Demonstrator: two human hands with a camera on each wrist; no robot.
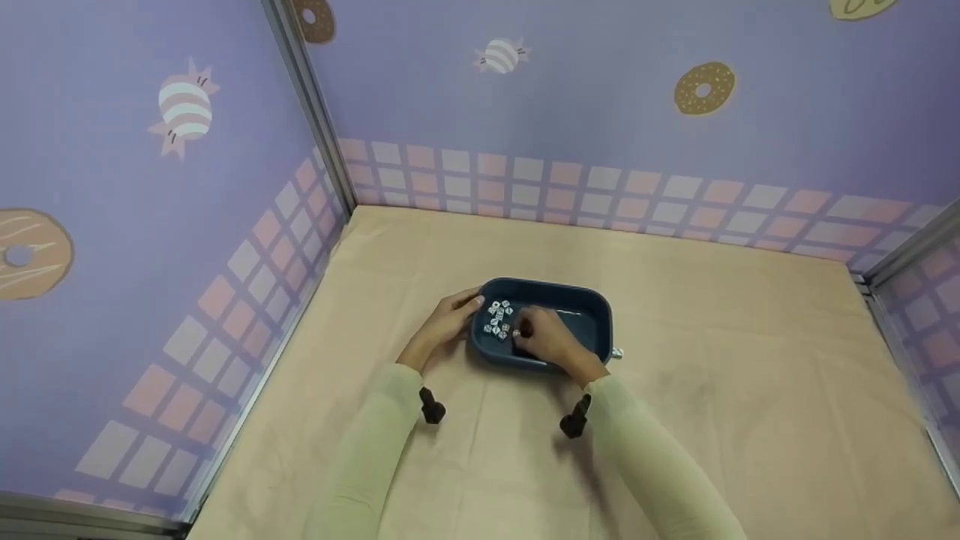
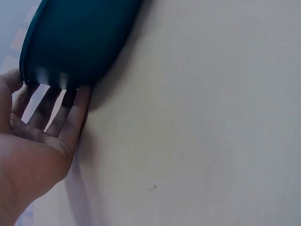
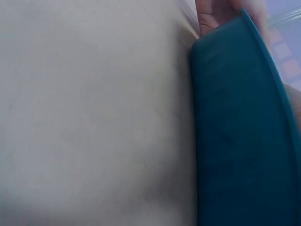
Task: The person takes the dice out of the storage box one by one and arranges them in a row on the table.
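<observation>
A dark blue rectangular tray with rounded corners rests on the cloth-covered table. My left hand grips its left end, thumb at the rim and fingers against the outer wall, as the left wrist view also shows. Inside, several small white dice with dark marks lie grouped toward the left end. My right hand reaches into the tray with curled fingers and pinches a white die at the fingertips, beside the group. In the right wrist view the tray's wall hides most of that hand.
One white die lies outside the tray, close to its right end. A beige cloth covers the table. Patterned purple panels stand at the back and sides, with metal posts at the corners.
</observation>
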